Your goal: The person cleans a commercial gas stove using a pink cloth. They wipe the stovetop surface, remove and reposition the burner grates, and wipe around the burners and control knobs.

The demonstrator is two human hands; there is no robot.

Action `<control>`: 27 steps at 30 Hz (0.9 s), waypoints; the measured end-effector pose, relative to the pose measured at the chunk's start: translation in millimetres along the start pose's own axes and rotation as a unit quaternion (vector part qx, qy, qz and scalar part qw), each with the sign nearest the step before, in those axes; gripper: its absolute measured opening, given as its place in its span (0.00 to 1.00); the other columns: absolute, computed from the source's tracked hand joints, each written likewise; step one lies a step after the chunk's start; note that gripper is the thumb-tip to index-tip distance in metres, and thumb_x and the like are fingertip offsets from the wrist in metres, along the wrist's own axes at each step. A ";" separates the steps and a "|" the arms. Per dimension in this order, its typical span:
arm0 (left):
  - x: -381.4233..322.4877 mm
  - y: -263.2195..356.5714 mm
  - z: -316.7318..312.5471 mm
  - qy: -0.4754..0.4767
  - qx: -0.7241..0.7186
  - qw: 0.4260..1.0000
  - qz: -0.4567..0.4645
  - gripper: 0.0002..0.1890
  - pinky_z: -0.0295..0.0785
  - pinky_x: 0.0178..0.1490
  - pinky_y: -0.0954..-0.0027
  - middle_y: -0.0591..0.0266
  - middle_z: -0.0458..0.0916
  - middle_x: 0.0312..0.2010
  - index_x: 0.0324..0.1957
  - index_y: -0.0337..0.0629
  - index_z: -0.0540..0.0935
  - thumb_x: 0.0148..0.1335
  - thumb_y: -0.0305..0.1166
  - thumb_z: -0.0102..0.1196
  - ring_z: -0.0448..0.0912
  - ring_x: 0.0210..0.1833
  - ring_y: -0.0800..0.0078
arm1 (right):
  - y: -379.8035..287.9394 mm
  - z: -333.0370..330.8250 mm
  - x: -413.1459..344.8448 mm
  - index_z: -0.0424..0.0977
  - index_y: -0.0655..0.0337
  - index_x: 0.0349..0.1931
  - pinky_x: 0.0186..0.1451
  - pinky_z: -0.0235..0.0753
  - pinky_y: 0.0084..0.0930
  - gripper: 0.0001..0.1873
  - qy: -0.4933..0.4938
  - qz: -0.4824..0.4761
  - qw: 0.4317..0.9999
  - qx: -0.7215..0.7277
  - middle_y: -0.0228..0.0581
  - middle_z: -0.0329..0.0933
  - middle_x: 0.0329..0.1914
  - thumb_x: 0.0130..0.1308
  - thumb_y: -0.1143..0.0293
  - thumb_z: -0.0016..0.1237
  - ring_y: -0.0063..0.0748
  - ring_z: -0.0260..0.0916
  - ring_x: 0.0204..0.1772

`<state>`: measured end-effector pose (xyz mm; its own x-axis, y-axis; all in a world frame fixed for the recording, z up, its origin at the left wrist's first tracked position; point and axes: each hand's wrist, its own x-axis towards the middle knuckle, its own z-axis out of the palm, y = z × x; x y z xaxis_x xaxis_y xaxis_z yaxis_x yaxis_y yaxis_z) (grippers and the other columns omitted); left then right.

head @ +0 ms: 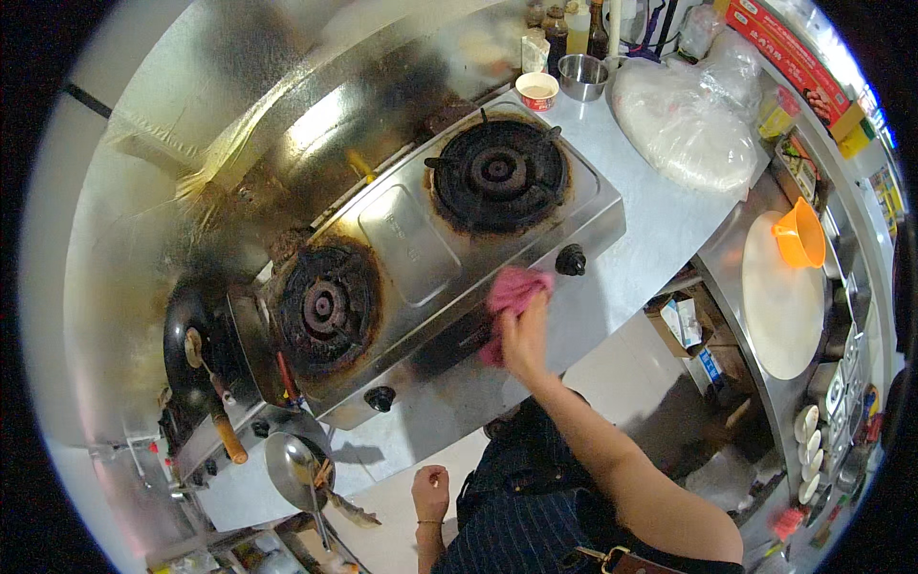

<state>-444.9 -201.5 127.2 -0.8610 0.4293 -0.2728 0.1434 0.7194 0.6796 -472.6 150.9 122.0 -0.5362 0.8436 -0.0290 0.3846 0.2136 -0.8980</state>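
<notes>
My right hand (525, 343) grips a crumpled pink cloth (518, 288). The cloth lies against the front panel of a stainless-steel two-burner gas stove (409, 244), just left of its right-hand black knob (571, 260). Loosely curled and with nothing visible in it, my left hand (431, 488) hangs in front of the counter, apart from the stove. Brown grime rings the left burner (324, 307) and the right burner (498, 169). A second black knob (379, 398) sits on the panel's left part.
A steel wok (290, 466) with utensils stands at lower left, near a black wok (185, 316) with a wooden handle. Behind the stove rises a greasy metal splashback (308, 122). At right are a plastic bag (681, 122), a paper bowl (536, 91) and an orange jug (800, 235) on an oval white board (780, 316).
</notes>
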 end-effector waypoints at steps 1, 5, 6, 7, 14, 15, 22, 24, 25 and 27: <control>1.4 0.8 -0.7 0.005 -0.004 1.000 -0.020 0.07 0.75 0.42 0.68 0.54 0.80 0.33 0.35 0.36 0.81 0.59 0.29 0.57 0.79 0.36 0.63 | 2.6 0.4 5.8 0.41 0.86 0.66 0.79 0.35 0.43 0.43 0.039 0.012 0.999 0.010 0.75 0.37 0.74 0.68 0.57 0.43 0.62 0.34 0.78; 2.4 4.8 -0.7 0.015 -0.008 0.999 -0.034 0.06 0.74 0.41 0.67 0.54 0.80 0.33 0.34 0.36 0.81 0.59 0.29 0.57 0.78 0.35 0.64 | -7.2 19.9 -5.3 0.38 0.86 0.67 0.79 0.32 0.43 0.41 0.107 0.034 0.991 0.070 0.75 0.35 0.74 0.68 0.61 0.41 0.62 0.30 0.79; 0.6 3.6 -0.9 0.010 0.003 1.000 -0.023 0.06 0.74 0.41 0.67 0.54 0.80 0.33 0.34 0.36 0.81 0.59 0.29 0.57 0.78 0.35 0.64 | -5.8 26.4 -18.4 0.38 0.86 0.67 0.79 0.32 0.44 0.41 0.078 0.032 0.995 0.058 0.75 0.35 0.74 0.68 0.62 0.41 0.62 0.30 0.79; -2.1 1.2 -0.2 0.004 0.014 1.000 -0.011 0.06 0.74 0.40 0.67 0.54 0.80 0.33 0.34 0.36 0.81 0.59 0.29 0.56 0.78 0.35 0.64 | -3.7 28.8 -22.5 0.38 0.86 0.67 0.79 0.32 0.44 0.40 0.050 0.031 0.997 0.045 0.76 0.35 0.74 0.68 0.62 0.41 0.63 0.30 0.78; -0.3 13.0 8.9 0.014 0.006 1.000 -0.019 0.06 0.74 0.41 0.67 0.56 0.80 0.31 0.33 0.38 0.81 0.59 0.31 0.57 0.78 0.35 0.64 | 56.9 5.4 45.3 0.48 0.75 0.67 0.78 0.38 0.38 0.33 0.172 0.043 0.967 0.185 0.63 0.47 0.73 0.62 0.72 0.37 0.58 0.41 0.76; -2.3 12.4 9.5 0.017 0.007 0.999 -0.026 0.06 0.74 0.40 0.67 0.56 0.80 0.31 0.33 0.38 0.81 0.59 0.30 0.57 0.79 0.35 0.64 | 65.0 -1.0 47.8 0.47 0.73 0.69 0.77 0.38 0.36 0.35 0.138 0.038 0.967 0.209 0.62 0.46 0.74 0.59 0.75 0.35 0.56 0.42 0.76; -21.1 17.9 17.6 0.053 0.011 0.998 -0.036 0.05 0.75 0.39 0.67 0.55 0.81 0.30 0.32 0.38 0.81 0.58 0.29 0.58 0.79 0.34 0.64 | 91.1 -51.2 72.7 0.54 0.68 0.68 0.75 0.46 0.35 0.33 0.208 -0.049 0.973 0.086 0.56 0.56 0.70 0.58 0.83 0.32 0.52 0.50 0.73; -26.5 13.2 20.9 0.055 0.015 0.998 -0.041 0.05 0.75 0.39 0.67 0.55 0.81 0.30 0.32 0.38 0.81 0.57 0.29 0.58 0.79 0.34 0.64 | 99.4 -79.2 96.7 0.47 0.70 0.71 0.78 0.38 0.37 0.35 0.192 -0.089 0.977 0.004 0.59 0.45 0.76 0.58 0.83 0.31 0.53 0.39 0.78; -27.0 7.9 23.7 0.055 0.019 0.997 -0.041 0.05 0.76 0.39 0.67 0.55 0.81 0.30 0.32 0.38 0.81 0.57 0.28 0.58 0.79 0.34 0.63 | 100.1 -98.7 115.5 0.43 0.71 0.72 0.79 0.34 0.38 0.37 0.158 -0.105 0.982 -0.017 0.60 0.39 0.77 0.58 0.83 0.30 0.53 0.35 0.79; -31.1 1.9 29.6 0.048 0.013 0.998 -0.032 0.05 0.76 0.39 0.66 0.54 0.81 0.31 0.32 0.37 0.81 0.57 0.28 0.59 0.79 0.34 0.63 | 102.3 -122.3 147.5 0.45 0.72 0.71 0.79 0.33 0.39 0.34 0.155 -0.156 0.975 -0.027 0.61 0.40 0.77 0.62 0.80 0.31 0.54 0.34 0.79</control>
<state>-403.4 -197.4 116.9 -0.9114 0.3282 -0.2483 0.0979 0.7589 0.6438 -420.5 357.4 79.6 -0.3841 0.8401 0.3830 0.2823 0.5018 -0.8176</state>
